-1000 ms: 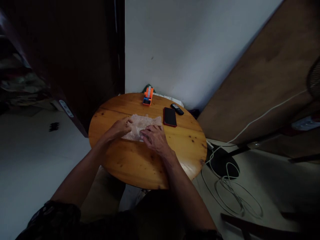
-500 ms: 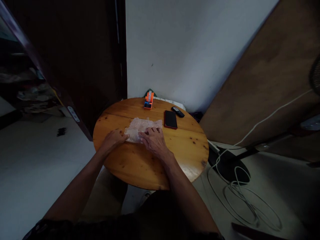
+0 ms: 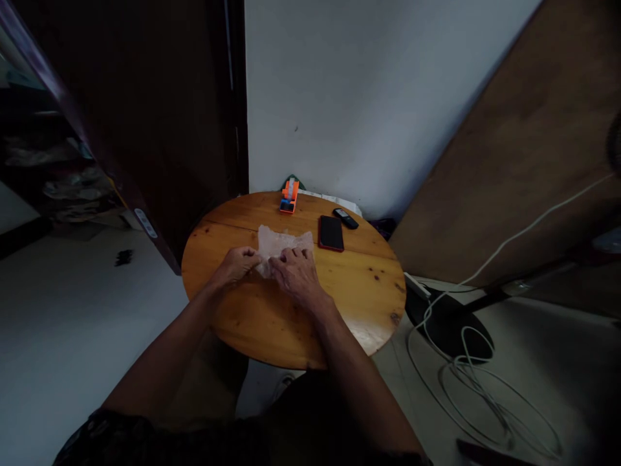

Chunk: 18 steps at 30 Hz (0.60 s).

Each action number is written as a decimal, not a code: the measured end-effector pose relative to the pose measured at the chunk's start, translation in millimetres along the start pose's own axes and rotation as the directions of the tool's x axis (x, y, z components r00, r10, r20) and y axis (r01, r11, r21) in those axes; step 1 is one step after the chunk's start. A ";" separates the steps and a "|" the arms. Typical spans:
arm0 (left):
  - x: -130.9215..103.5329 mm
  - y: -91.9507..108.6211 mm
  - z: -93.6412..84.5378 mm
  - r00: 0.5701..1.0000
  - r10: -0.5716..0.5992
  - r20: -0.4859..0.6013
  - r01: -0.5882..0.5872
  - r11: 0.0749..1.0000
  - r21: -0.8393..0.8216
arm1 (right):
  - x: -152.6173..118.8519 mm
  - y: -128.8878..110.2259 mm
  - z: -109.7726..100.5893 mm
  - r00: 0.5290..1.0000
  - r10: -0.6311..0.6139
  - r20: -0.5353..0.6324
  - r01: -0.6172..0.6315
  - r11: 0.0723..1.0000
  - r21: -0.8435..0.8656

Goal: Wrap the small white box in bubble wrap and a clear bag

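A round wooden table (image 3: 301, 323) carries a crumpled sheet of bubble wrap (image 3: 281, 243), a black phone in a red case (image 3: 330, 233), a small dark remote (image 3: 345, 218) and an orange tape dispenser (image 3: 289, 196) near the far edge.

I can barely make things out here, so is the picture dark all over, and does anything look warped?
Head view: dim overall, with the dark brown door nearly black; the pale grey wall and round wooden table catch the most light. Straight edges bow outward toward the corners. The crinkled translucent plastic sheet between the left hand and right hand looks soft, its detail unclear.
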<state>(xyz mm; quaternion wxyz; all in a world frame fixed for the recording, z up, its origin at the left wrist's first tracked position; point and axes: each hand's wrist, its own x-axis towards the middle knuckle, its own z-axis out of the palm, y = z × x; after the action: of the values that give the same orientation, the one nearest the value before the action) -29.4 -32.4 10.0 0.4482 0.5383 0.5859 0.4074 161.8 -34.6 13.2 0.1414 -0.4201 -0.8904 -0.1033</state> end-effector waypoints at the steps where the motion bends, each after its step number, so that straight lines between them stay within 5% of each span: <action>1: -0.2 4.5 6.3 1.000 0.022 0.012 -0.022 1.000 -0.022 | 0.3 -0.1 0.2 1.000 0.002 0.001 -0.002 1.000 0.002; 6: -2.0 18.5 29.4 0.999 0.016 0.031 -0.015 0.999 -0.045 | 1.9 1.0 0.9 0.998 0.054 -0.024 -0.052 0.995 0.084; 12: -8.4 23.3 25.8 0.976 0.099 0.193 -0.138 0.970 0.199 | -1.0 10.5 1.3 0.988 0.141 -0.060 -0.119 0.951 0.285; 15: -11.9 25.0 23.4 0.941 0.210 0.266 -0.309 0.855 0.417 | -1.9 15.9 3.2 0.986 0.159 -0.055 -0.123 0.906 0.405; 18: -11.5 22.1 26.1 0.880 0.386 0.277 -0.469 0.618 0.631 | -1.0 23.2 7.7 0.971 0.214 -0.105 -0.138 0.866 0.481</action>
<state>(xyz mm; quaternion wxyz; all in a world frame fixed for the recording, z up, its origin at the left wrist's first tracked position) 1.9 -42.0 25.3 0.1415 0.8102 0.5216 0.2270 179.2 -18.4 7.2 0.3166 -0.4435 -0.8329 0.0966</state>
